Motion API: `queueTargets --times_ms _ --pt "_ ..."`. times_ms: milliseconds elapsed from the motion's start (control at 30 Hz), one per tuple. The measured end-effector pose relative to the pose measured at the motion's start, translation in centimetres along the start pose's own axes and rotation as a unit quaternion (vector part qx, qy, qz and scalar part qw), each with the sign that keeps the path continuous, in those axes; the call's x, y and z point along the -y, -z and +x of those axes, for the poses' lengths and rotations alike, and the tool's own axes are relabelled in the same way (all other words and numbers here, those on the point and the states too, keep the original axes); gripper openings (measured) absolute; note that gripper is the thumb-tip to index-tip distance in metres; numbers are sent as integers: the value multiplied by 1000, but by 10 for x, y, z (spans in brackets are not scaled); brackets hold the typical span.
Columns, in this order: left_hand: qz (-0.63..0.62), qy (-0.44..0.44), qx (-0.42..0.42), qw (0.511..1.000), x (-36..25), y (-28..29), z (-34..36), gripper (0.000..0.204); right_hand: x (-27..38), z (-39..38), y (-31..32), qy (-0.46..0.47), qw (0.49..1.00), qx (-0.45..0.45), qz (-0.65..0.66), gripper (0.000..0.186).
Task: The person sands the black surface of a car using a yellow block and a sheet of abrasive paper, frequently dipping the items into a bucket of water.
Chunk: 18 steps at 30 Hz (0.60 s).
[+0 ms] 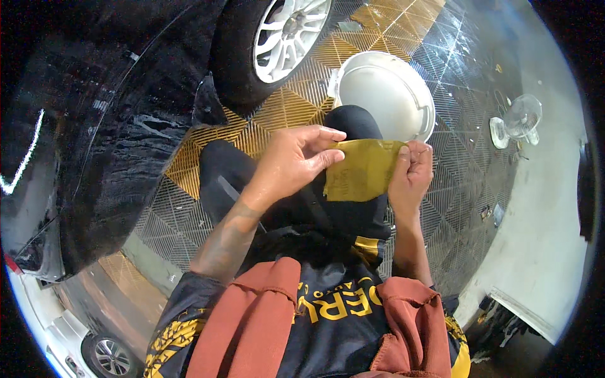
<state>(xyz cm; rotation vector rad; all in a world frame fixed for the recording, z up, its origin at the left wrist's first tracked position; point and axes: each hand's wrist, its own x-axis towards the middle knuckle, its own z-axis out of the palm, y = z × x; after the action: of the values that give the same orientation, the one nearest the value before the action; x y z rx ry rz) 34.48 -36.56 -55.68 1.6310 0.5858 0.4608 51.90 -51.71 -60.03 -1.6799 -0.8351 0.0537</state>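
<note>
A thin yellow sheet with faint printing, which looks like sandpaper (pixel 356 173), is stretched out above my knees. My left hand (pixel 293 157) is at its upper left corner, thumb and forefinger close together at the edge. On the other side, my right hand (pixel 411 176) pinches the upper right corner, with the other fingers curled in. The sheet hangs down between the two hands, its lower left edge a little ragged. Both hands look wet.
To my left stands a wet black car (pixel 120 126) with a white-spoked wheel (pixel 293 38). A white bucket (pixel 384 88) is just beyond my knee on the yellow and grey grid floor (pixel 460 120). A clear plastic container (pixel 523 116) lies at the right, near a pale wall (pixel 554 208).
</note>
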Motion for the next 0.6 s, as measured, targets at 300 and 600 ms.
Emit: queueTargets --times_ms 300,600 --pt "105 5 -32 994 8 -3 4 12 -2 -3 -1 15 997 7 -72 7" --pt "268 -98 37 958 10 2 11 22 -6 -4 -2 53 993 22 -100 7"
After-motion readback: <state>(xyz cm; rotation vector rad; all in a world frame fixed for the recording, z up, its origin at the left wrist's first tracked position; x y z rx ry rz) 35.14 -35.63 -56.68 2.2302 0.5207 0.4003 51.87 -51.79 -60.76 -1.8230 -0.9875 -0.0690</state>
